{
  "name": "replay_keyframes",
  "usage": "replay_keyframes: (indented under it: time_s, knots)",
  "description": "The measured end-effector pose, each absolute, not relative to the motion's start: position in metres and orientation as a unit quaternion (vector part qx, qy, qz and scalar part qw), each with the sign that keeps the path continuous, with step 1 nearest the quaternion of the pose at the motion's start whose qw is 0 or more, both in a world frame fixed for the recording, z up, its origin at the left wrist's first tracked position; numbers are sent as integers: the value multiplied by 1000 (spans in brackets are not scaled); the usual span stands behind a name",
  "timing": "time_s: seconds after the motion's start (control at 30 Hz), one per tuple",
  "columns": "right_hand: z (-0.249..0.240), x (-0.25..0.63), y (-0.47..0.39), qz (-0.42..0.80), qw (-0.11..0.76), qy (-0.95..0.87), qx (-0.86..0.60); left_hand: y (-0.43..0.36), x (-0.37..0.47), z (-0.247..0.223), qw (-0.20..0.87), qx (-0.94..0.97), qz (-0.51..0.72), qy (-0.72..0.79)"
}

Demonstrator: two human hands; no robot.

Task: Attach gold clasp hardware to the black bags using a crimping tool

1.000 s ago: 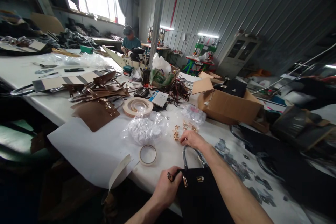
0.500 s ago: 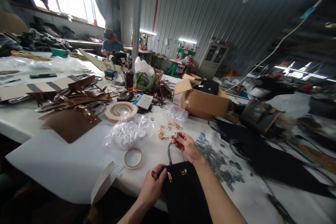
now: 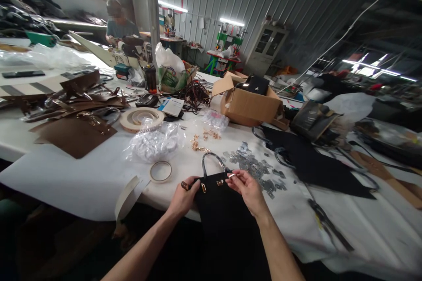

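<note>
My left hand (image 3: 184,195) is closed on the top left corner of a black bag panel (image 3: 227,215). Beside its fingers shows a dark tab (image 3: 185,185) with a gold-coloured fitting. The panel hangs over the table's front edge and has a curved grey handle (image 3: 213,154) at its top. On its face sit an upright gold fitting (image 3: 203,188) and a square gold fitting (image 3: 220,182). My right hand (image 3: 249,191) pinches a small metal fitting (image 3: 232,175) at the panel's top right, close to the handle's end.
Flat metal plates (image 3: 252,162) and gold-coloured hardware (image 3: 198,142) lie scattered beyond the panel. Tape rolls (image 3: 161,171), a plastic bag (image 3: 151,142), brown panels (image 3: 75,136) and a cardboard box (image 3: 249,107) stand around. More black panels (image 3: 306,153) lie at right. A person (image 3: 120,26) sits far left.
My right hand has come down and nearer from over the table to the panel's top right edge, its metal fitting still pinched. The left hand keeps the same corner. The view has tilted down.
</note>
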State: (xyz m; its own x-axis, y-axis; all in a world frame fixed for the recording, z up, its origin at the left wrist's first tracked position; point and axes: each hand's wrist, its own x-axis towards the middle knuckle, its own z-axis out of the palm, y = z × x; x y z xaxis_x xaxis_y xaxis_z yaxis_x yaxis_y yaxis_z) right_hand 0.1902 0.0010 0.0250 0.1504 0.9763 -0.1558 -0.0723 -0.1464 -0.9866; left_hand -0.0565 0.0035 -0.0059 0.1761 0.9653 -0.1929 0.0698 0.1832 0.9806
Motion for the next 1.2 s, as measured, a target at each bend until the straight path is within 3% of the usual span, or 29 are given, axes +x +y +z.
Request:
replay_keyframes:
  time_s: [0.17, 0.3, 0.37, 0.6, 0.77, 1.07, 1.2]
  knots:
    - [-9, 201, -36, 375, 476, -483, -632, 2, -56, -8, 570, 508, 391, 514]
    - [-9, 202, -56, 171, 413, -585, -676, 1, -56, -8, 563, 508, 382, 528]
    - [-5, 202, -60, 135, 382, -611, -680, 0, -55, -7, 560, 510, 379, 531]
    - [5, 206, -57, 215, 318, -620, -684, 0, -53, -6, 535, 518, 382, 548]
    - [9, 203, -61, 183, 300, -668, -656, -1, -51, -8, 539, 511, 387, 547]
    - [-10, 222, -29, 232, 418, -537, -695, -2, -51, -6, 535, 512, 391, 546]
    - [-16, 222, -11, 270, 421, -526, -688, -2, -50, -4, 534, 513, 385, 551]
